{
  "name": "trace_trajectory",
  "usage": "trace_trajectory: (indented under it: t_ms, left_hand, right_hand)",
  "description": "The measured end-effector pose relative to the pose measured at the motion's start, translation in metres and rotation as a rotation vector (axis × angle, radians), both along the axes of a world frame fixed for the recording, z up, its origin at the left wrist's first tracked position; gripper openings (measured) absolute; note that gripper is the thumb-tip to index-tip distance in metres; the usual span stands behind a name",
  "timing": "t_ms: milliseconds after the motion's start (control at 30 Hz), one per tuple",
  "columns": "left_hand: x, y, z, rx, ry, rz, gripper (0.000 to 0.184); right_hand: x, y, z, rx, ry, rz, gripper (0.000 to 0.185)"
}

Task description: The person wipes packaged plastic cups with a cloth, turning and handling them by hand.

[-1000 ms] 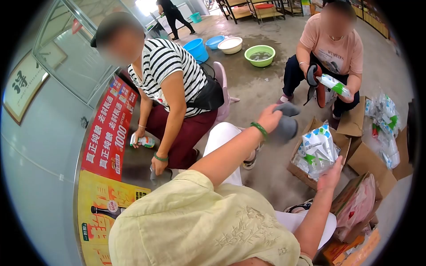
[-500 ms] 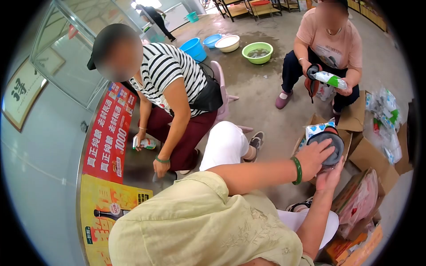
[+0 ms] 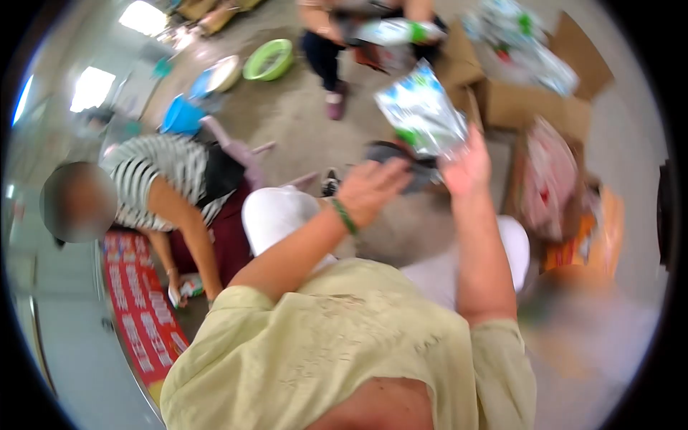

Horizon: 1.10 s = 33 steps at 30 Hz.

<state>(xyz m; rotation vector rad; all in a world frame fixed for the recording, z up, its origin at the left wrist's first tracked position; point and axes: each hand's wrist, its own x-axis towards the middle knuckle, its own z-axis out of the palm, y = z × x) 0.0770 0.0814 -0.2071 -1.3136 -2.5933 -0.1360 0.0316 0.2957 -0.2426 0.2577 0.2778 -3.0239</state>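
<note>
My right hand [image 3: 466, 163] grips the lower edge of a shiny plastic packet [image 3: 423, 109] printed in white, blue and green, which is tilted upward. Beside it, my left hand [image 3: 371, 188], with a green bangle at the wrist, has its fingers over a soft dark grey item [image 3: 390, 154]. Motion blurs that item and part of it is under my fingers, so its kind is unclear. Both hands are in front of my knees, close together.
Opened cardboard boxes [image 3: 527, 107] with plastic packets [image 3: 512, 36] stand ahead to the right. A co-worker in a striped shirt [image 3: 136, 172] bends at left holding a bottle [image 3: 190, 287]. Another person's hands hold a similar packet [image 3: 390, 32] ahead. Basins [image 3: 269, 60] stand farther off.
My view has swung right and downward. Earlier both my hands were on the grey item; now my right hand holds up the packet, and my left hand is on the grey item beside it.
</note>
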Motion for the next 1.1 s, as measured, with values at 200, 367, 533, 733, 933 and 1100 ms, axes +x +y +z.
trace_trajectory:
  t_ms: [200,367,533,733,933,1100]
  left_hand:
    - [-0.03,-0.097,-0.055,0.177,-0.491,0.561,0.037]
    - [-0.057,-0.088,-0.005,1.003,-1.013,0.742,0.036]
    - [-0.068,-0.026,0.075,1.336,-0.745,0.381,0.037]
    - [-0.083,0.029,0.059,0.867,-0.422,0.309,0.051]
    - [-0.015,0.057,0.012,0.587,-0.259,0.075,0.065]
    - [-0.012,0.021,0.01,0.314,-0.641,0.089,0.05]
  right_hand:
    - [0.008,0.019,0.034,-0.131,0.099,-0.081,0.056]
    - [0.007,0.014,0.035,-0.098,0.083,-0.101,0.058]
    - [0.009,0.015,0.035,-0.078,0.102,-0.045,0.056]
    - [0.007,0.0,0.029,-0.109,0.087,0.055,0.047]
    - [0.004,0.01,0.012,-0.174,-0.1,-0.124,0.044]
    - [0.004,0.015,0.031,-0.097,-0.108,-0.172,0.044]
